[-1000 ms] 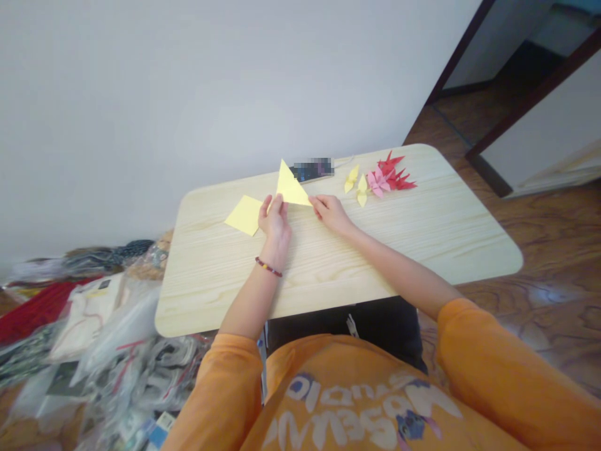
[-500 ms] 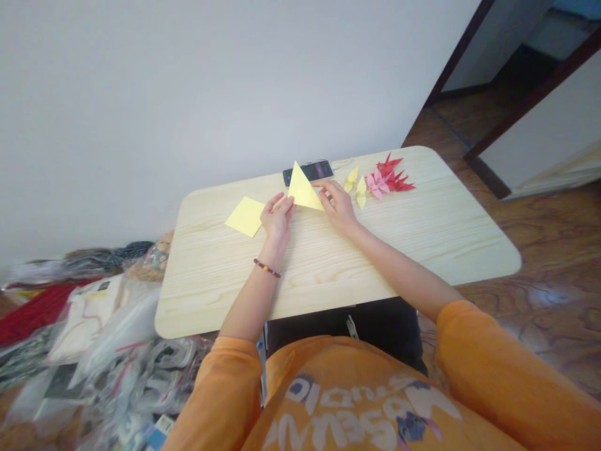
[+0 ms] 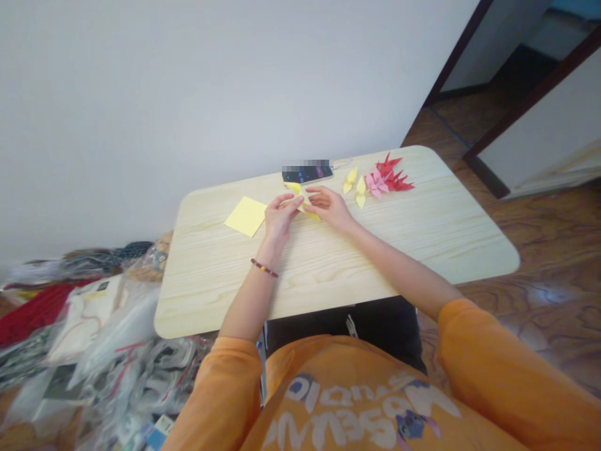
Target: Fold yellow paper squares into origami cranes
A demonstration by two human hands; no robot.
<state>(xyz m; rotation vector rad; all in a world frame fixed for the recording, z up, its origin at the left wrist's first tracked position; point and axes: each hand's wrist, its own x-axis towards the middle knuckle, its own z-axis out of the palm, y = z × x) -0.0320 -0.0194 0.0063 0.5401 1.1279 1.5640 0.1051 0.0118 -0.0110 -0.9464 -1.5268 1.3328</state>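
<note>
A folded piece of yellow paper [image 3: 294, 187] sits between my hands, mostly hidden by my fingers, with its corners showing above and below them. My left hand [image 3: 280, 219] and my right hand [image 3: 331, 208] both pinch it on the wooden table [image 3: 375, 247]. To the left of my left hand lies a flat square of yellow paper [image 3: 245, 216], not touching it. Beyond my right hand stand small origami cranes: a yellow crane [image 3: 360, 192], a pink crane [image 3: 377, 185] and a red crane [image 3: 389, 166].
A black phone [image 3: 307, 173] lies at the table's far edge, just beyond my hands. Plastic bags and fabric [image 3: 126, 369] are heaped on the floor to the left. A white wall stands behind the table, and a doorway opens at the right.
The yellow triangle has been folded into a smaller shape and is now mostly hidden. My hands have moved closer together around it. The yellow square has not moved.
</note>
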